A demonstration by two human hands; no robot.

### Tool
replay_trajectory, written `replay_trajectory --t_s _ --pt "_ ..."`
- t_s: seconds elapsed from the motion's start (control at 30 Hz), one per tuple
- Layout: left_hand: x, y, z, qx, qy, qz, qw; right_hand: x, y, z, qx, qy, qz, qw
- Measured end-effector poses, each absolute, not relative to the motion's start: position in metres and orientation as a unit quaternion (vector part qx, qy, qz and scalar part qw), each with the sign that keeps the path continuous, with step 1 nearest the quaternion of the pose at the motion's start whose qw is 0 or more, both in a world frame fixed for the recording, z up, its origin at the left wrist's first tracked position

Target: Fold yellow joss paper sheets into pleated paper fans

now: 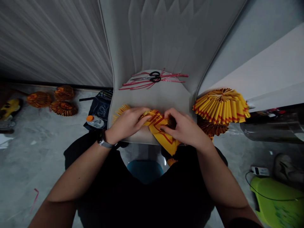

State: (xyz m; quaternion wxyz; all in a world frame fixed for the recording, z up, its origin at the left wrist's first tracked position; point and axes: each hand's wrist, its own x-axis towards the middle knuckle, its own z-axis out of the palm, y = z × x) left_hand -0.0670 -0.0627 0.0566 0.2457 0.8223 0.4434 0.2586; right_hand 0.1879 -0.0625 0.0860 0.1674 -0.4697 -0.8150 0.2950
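Over the front of a grey chair seat (152, 96), my two hands work on one piece of pleated yellow paper (163, 128) with red stripes. My left hand (130, 122) is closed on its gathered left part, thumb on top. Fingers curled, my right hand (181, 126) pinches the paper's right side. A lower flap hangs over the seat's front edge. Beyond my left hand, more yellow pleats (122, 110) stick out. Farther back on the seat lie black-handled scissors (155, 77) across several red plastic strips (136, 84).
On the right stands a fanned yellow paper piece (222, 106) above darker pleated ones. Several finished-looking pleated rounds (64, 108) rest on the floor at left. A bottle with an orange cap (95, 121) lies on a dark bag (101, 106). A green stool (277, 199) is at lower right.
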Motion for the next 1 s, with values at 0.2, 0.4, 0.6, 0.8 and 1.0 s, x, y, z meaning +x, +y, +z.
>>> replay_trajectory --t_s 0.2,0.4,0.6,0.8,1.0 --pt "-0.073 -0.053 0.044 0.813 0.429 0.257 0.299 0.186 -0.057 0.073 -0.506 -0.788 0.305 0.171" --pt "-0.081 -0.05 0.031 0.804 0.411 0.28 0.328 0.182 -0.058 0.069 -0.505 -0.798 0.291 0.152" --pt "-0.085 -0.052 0.029 0.804 0.399 0.287 0.335 0.18 -0.06 0.067 -0.494 -0.802 0.29 0.167" --pt "-0.083 -0.054 0.031 0.785 0.432 0.304 0.323 0.178 -0.061 0.068 -0.485 -0.817 0.269 0.158" --pt "-0.077 -0.056 0.026 0.792 0.434 0.301 0.307 0.178 -0.062 0.067 -0.478 -0.822 0.267 0.155"
